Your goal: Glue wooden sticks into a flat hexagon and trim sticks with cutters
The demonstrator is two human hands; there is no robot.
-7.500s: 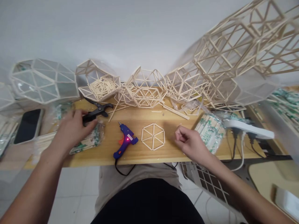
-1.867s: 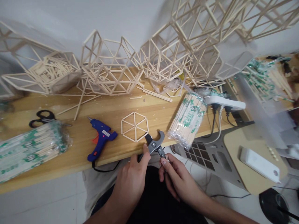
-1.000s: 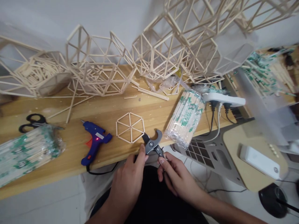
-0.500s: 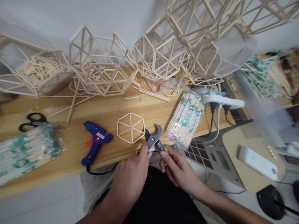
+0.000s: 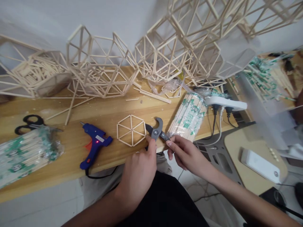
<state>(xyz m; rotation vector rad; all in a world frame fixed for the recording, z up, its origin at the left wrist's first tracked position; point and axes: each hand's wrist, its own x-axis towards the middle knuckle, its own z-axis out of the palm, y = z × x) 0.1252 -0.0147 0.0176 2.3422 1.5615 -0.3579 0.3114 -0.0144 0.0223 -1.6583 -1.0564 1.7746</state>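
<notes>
Both my hands hold a pair of grey-jawed cutting pliers (image 5: 155, 130) over the front edge of the wooden table (image 5: 78, 108). My left hand (image 5: 139, 168) grips one handle, thumb near the pivot. My right hand (image 5: 183, 151) pinches the other handle. The jaws are spread apart and sit just right of a flat hexagon of wooden sticks (image 5: 131, 130). A blue glue gun (image 5: 94, 143) with a red light lies to the left of the hexagon.
A wrapped bundle of sticks (image 5: 188, 118) lies right of the pliers, another (image 5: 26, 154) at far left beside black scissors (image 5: 29, 123). Stick lattice frames (image 5: 146, 60) crowd the back. A white power strip (image 5: 226, 103) sits right, with a low stand (image 5: 258, 157) beyond the edge.
The pliers moved from my left hand at the table's far left to both hands at the front edge. In the last second they rose a little toward the hexagon.
</notes>
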